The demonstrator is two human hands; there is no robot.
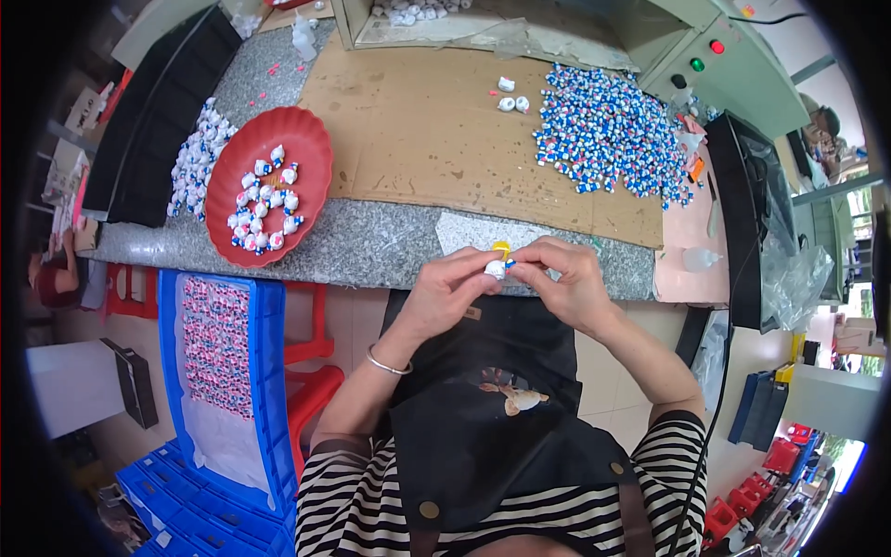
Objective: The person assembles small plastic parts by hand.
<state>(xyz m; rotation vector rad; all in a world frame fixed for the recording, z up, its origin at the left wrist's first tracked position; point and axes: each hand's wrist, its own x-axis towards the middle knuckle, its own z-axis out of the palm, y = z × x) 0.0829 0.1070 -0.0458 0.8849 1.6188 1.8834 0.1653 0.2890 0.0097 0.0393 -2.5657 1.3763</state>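
Over the front edge of the bench, my left hand (pixel 447 292) and my right hand (pixel 568 283) meet with their fingertips pinched together. Between them is a small white figurine head (pixel 495 270), held mostly by the left fingers. At the right fingertips a small blue figurine body (pixel 510 265) touches the head; whether the two are joined I cannot tell. Just above them shows a small yellow piece (pixel 501 248), partly hidden by the fingers. To the left, a red scalloped dish (pixel 314 139) holds several white figurines with blue parts (pixel 266 192).
A large heap of blue-and-white pieces (pixel 603 130) covers the right of the cardboard sheet (pixel 418 121), with three white heads (pixel 507 104) beside it. White pieces (pixel 197 153) lie by a black bin (pixel 162 111). A blue crate (pixel 269 371) stands lower left; a small bottle (pixel 701 259) lies right.
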